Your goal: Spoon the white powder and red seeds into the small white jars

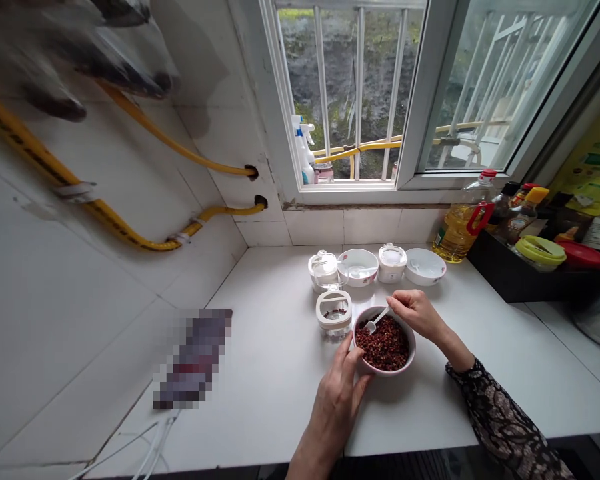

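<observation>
1. You are at a white tiled counter (280, 400) set in a corner, below a barred window (350, 93). Two yellow gas hoses (175, 150) run along the wall to your left.
2. Toward the far right corner stand a bottle of cooking oil (457, 233) and a black tray (515, 277) of condiments.
3. Your right sleeve (500, 420) is dark patterned lace.
4. The pink-rimmed bowl (400, 357) sits on the counter right in front of you, filled with reddish-brown peppercorns (383, 343).
5. Your left hand (340, 400) curls around the bowl's near-left side, fingers snug against the rim, steadying it without lifting it.
6. Your right hand (415, 315) is closed in a pinch on the handle of a small white spoon (377, 320), whose head rests in the peppercorns.
7. Just left of the bowl stands a small glass jar (334, 319) with a white collar and a few peppercorns at its bottom.
8. Beyond it, two more lidded jars (393, 262) and two white bowls (425, 265) stand in a row.
</observation>
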### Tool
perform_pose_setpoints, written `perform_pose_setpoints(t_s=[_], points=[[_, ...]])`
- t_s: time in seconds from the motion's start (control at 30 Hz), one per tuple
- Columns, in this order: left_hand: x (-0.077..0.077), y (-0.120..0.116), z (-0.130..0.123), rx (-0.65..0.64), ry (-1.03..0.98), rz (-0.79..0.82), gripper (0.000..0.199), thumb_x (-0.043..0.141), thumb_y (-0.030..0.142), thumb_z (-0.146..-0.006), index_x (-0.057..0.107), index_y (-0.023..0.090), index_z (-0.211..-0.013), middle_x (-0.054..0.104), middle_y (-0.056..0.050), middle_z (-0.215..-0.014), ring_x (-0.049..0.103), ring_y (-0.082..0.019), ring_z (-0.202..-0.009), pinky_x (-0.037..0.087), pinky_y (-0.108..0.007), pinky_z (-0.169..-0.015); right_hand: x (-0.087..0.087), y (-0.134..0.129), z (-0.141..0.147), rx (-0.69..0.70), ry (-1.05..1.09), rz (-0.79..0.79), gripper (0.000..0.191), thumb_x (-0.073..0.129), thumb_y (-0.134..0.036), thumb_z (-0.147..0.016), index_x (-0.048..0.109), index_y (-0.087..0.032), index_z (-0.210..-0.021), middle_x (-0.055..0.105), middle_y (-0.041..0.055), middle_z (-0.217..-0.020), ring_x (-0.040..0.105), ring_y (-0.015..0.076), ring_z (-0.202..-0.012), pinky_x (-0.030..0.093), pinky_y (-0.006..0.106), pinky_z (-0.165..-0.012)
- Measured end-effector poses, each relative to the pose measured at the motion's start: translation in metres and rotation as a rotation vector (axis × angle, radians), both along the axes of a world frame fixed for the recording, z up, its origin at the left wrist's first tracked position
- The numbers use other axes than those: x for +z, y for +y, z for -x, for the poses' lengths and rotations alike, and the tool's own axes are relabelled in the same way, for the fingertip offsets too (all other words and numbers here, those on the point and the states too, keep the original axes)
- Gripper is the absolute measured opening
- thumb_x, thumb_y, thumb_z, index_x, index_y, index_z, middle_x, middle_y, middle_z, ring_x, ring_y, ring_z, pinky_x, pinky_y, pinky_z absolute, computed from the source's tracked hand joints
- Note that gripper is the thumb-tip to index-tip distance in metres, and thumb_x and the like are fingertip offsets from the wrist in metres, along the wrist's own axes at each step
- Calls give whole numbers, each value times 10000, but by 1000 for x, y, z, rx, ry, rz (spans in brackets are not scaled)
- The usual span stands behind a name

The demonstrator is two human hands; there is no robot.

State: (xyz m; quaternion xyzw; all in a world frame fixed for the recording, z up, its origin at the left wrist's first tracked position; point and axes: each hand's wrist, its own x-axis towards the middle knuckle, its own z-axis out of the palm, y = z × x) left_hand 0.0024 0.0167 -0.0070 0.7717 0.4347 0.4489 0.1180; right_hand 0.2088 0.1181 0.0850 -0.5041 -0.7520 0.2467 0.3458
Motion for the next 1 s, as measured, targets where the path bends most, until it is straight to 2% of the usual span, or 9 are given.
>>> perform_pose_setpoints(t_s=[0.17,0.33,0.63,0.8,1.0], points=[[12,-1,1,1,47,-7,380,539,108,-929,455,205,-1286,497,-219,-1467,576,-302,-1306,608,-402,-928,-1,-1,1,14,-6,28,464,460,-488,-866,301,-218,-522,293,-39,-518,280,105,-521,227,262,-490],[16,-2,0,1,63,44,411,562,79,-907,444,224,-1273,487,-213,-1474,560,-308,-1322,596,-424,-952,-1,2,-2,2,39,96,464,488,-515,-841,373,-215,-506,310,-41,-503,291,107,-507,234,264,-483],[12,-1,1,7,61,24,424,567,74,-899,442,215,-1278,491,-215,-1470,564,-301,-1320,593,-411,-954,-1,6,-7,-76,147,131,517,532,-598,-802,363,-222,-490,321,-41,-498,301,107,-505,241,267,-480],[8,-1,1,-22,38,29,420,550,89,-914,435,209,-1300,464,-215,-1499,529,-289,-1355,583,-392,-973,-3,7,-8,-95,178,145,480,524,-574,-786,376,-222,-496,336,-39,-496,308,108,-512,248,270,-499],[11,-1,1,-20,40,25,424,531,73,-909,428,228,-1290,492,-205,-1474,535,-297,-1347,593,-420,-959,-5,9,-9,-103,165,145,458,505,-543,-789,395,-214,-489,362,-32,-483,324,108,-505,259,268,-498]])
